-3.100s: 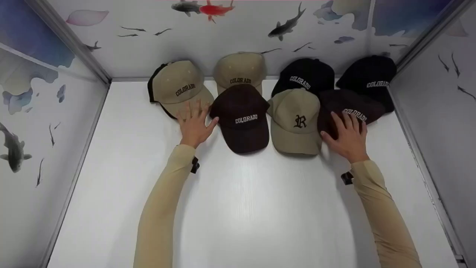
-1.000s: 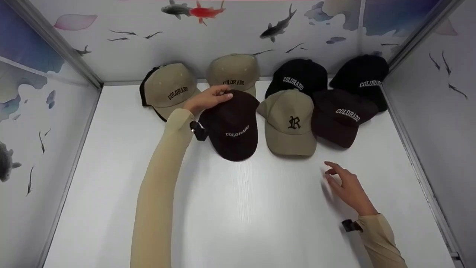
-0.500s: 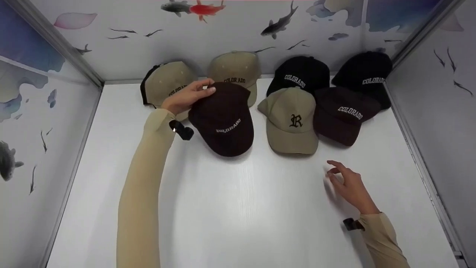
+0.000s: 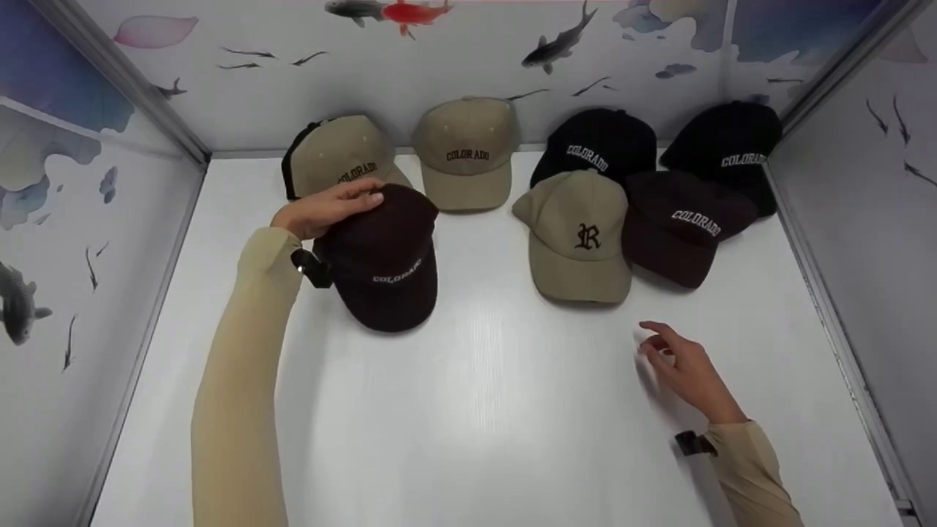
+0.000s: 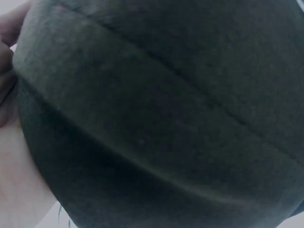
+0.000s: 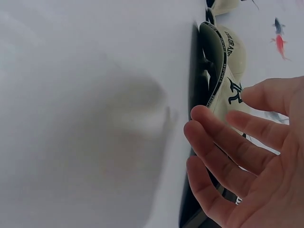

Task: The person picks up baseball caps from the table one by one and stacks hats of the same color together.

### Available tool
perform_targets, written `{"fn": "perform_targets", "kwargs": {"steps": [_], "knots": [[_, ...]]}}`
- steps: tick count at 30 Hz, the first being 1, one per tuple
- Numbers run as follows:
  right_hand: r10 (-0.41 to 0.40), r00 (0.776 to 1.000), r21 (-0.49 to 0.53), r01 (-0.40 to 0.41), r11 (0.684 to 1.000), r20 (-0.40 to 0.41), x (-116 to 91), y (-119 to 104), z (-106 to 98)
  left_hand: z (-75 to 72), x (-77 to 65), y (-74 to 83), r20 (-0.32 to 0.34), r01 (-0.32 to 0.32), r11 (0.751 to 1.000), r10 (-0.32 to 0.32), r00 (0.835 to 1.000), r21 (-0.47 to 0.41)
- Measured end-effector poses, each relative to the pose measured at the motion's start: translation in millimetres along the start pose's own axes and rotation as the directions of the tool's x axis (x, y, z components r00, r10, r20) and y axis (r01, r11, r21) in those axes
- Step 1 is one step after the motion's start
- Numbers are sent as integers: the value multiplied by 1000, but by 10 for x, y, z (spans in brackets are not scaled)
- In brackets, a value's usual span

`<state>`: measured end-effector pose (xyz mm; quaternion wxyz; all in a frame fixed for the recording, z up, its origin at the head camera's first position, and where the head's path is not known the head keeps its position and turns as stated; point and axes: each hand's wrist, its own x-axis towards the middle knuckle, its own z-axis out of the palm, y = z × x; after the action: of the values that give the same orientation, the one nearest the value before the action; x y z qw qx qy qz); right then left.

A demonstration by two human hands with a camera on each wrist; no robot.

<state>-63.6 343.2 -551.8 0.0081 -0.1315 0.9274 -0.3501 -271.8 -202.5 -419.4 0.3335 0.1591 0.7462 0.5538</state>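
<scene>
My left hand (image 4: 326,208) grips a dark maroon COLORADO cap (image 4: 388,241) by the back of its crown, its brim toward me. This cap overlaps the lower part of a beige COLORADO cap with a black back (image 4: 344,150). In the left wrist view the dark crown (image 5: 156,95) fills most of the picture, and some fingers are hidden behind it. My right hand (image 4: 692,373) hangs loosely bent and holds nothing, nearer me than the caps. The right wrist view shows its relaxed fingers (image 6: 228,142) in front of the beige cap with the R (image 6: 232,92).
A beige COLORADO cap (image 4: 468,154) leans at the back wall. To the right are two black caps, one (image 4: 600,139) beside the other (image 4: 725,139). Before them sit the beige R cap (image 4: 582,234) and a second maroon cap (image 4: 681,227). Walls enclose the white table (image 4: 476,410).
My left hand has taken hold of the maroon cap and carried it leftward, uncovering the middle beige cap's brim. Earlier, my right hand left the other maroon cap and drew back toward me.
</scene>
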Motion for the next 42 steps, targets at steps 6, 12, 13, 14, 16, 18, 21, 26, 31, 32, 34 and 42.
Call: {"fn": "perform_targets", "kwargs": {"steps": [6, 12, 13, 14, 16, 18, 21, 26, 31, 32, 34, 42], "knots": [[62, 997, 8, -62, 998, 52, -18, -11, 8, -50, -151, -140, 1, 85, 993, -85, 996, 83], [82, 994, 20, -84, 996, 69, -17, -18, 50, -139, -249, -251, 27, 128, 974, -136, 990, 188], [83, 994, 19, -84, 996, 68, -19, -16, 54, -158, -259, -266, 28, 146, 967, -155, 987, 210], [84, 994, 16, -86, 996, 67, -21, -14, 57, -177, -264, -280, 28, 168, 959, -179, 983, 228], [87, 994, 14, -88, 996, 68, -26, -11, 62, -208, -275, -301, 30, 211, 938, -227, 973, 275], [89, 994, 14, -90, 996, 70, -32, -6, 66, -231, -287, -312, 33, 259, 910, -284, 958, 322], [92, 993, 18, -94, 995, 73, -43, -1, 69, -251, -299, -308, 20, 310, 863, -346, 938, 399], [97, 992, 8, -97, 995, 82, -67, 13, 72, -259, -311, -275, -81, 342, 710, -375, 923, 615], [109, 990, 15, -111, 994, 93, -86, 24, 88, -224, -278, -272, -147, 319, 611, -315, 938, 724], [112, 989, 19, -114, 993, 94, -89, 24, 91, -212, -269, -273, -153, 317, 605, -308, 939, 731], [117, 989, 27, -120, 992, 95, -93, 24, 97, -186, -257, -269, -168, 323, 588, -303, 938, 742], [122, 988, 39, -126, 991, 95, -85, 33, 96, -150, -280, -227, -196, 312, 607, -251, 948, 731]]}}
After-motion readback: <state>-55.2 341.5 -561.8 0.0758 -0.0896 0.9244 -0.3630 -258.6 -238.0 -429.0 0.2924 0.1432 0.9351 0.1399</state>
